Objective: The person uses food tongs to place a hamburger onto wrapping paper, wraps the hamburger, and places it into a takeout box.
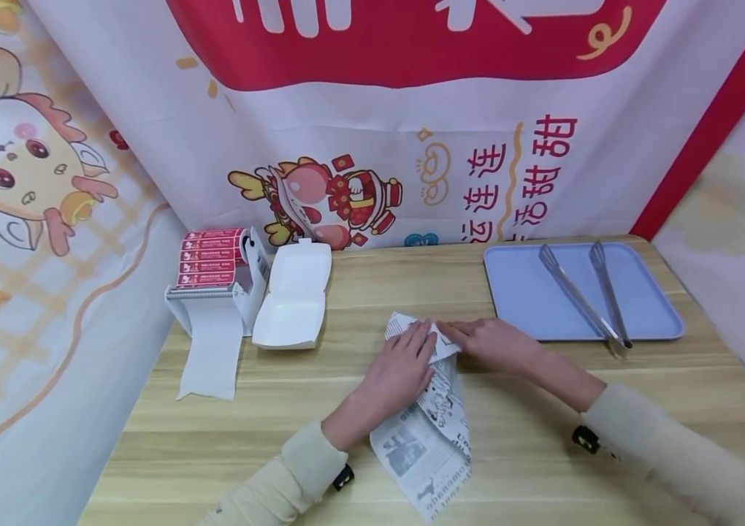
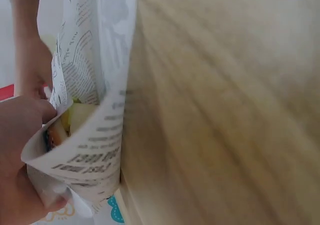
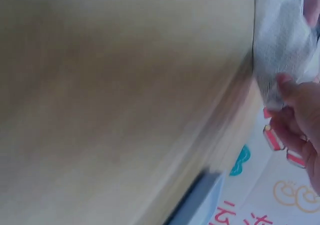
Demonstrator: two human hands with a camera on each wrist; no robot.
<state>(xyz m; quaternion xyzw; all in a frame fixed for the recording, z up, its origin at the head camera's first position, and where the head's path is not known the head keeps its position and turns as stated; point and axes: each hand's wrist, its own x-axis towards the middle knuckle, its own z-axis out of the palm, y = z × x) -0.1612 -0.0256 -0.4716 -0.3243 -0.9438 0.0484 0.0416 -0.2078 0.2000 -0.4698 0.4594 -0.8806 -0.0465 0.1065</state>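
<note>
A sheet of newspaper-print wrapping paper (image 1: 421,446) lies on the table, its far part folded over. Inside the fold, the left wrist view shows food with a pale green and yellowish part (image 2: 80,114) and a browner edge; most of it is hidden by paper. My left hand (image 1: 399,371) lies over the folded part and grips the paper, with the thumb below the fold in its wrist view. At the far right corner of the fold, my right hand (image 1: 491,342) pinches the paper between thumb and fingers, seen closely in the right wrist view.
An open white takeaway box (image 1: 290,321) stands at the back left beside a label dispenser (image 1: 250,292) with a red-printed roll and a hanging white strip. At the back right, a blue tray (image 1: 517,292) bears two metal tongs (image 1: 576,292). A printed cloth hangs behind the table.
</note>
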